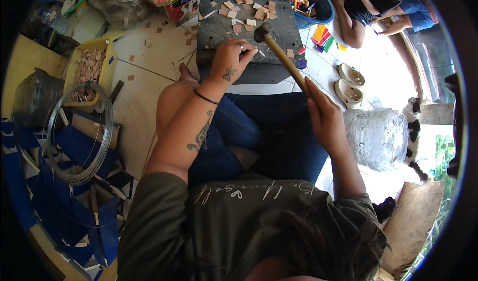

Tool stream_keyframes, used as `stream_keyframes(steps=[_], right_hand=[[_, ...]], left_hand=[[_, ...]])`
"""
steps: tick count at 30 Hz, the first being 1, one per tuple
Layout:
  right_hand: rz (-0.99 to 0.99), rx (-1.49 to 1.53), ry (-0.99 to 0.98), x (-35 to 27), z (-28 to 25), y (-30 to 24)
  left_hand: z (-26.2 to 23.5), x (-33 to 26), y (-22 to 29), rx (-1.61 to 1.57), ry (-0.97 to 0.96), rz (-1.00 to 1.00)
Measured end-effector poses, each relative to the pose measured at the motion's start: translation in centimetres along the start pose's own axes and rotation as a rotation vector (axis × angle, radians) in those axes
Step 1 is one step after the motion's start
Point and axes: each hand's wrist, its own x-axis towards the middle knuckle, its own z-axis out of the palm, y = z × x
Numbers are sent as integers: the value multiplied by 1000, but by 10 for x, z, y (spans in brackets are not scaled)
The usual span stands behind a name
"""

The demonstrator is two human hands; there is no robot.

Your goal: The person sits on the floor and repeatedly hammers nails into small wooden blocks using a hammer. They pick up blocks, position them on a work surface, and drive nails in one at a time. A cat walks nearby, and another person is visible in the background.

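Note:
My right hand (323,112) is wrapped round the wooden handle of a hammer (288,63). The hammer's dark metal head is raised over the right part of a low black work block (214,52). Above the block's near side, my left hand (231,58) is closed in a pinch, its fingertips close to the hammer head. A small pale piece shows by those fingertips, too small to name. Loose small wooden squares (261,13) lie scattered and heaped across the far half of the block, with a few thin sticks among them.
To the left stand a yellow basket (107,77) of small wooden squares, a wire coil (50,144) and blue boxes (87,206). A blue tub (326,18) is behind the block, near another person (366,7). Clogs (348,93), a whitish drum (376,139) and a cat (414,129) are at right.

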Motion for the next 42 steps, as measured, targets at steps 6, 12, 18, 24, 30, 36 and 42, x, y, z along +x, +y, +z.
stream_keyframes(steps=[6, 12, 18, 24, 30, 36, 42], right_hand=[[-31, -36, 29, 3, -1, -1], [-32, -26, 33, 1, 4, 2], [29, 96, 125, 11, 9, 24], [185, -292, 247, 69, 39, 70], [129, -526, 321, 91, 58, 84], [-95, -490, 187, 143, 50, 64], [44, -779, -207, 207, 65, 40]], left_hand=[[0, 1, 0, 20, -11, -14], [1, 0, 0, -7, 16, -23], [1, 0, 0, 22, 21, -6], [-17, 3, 11, 6, -5, -71], [-147, -2, -42, 331, 149, -148], [-346, -50, -106, 914, 121, -473], [-414, -55, -116, 1399, -95, -719]])
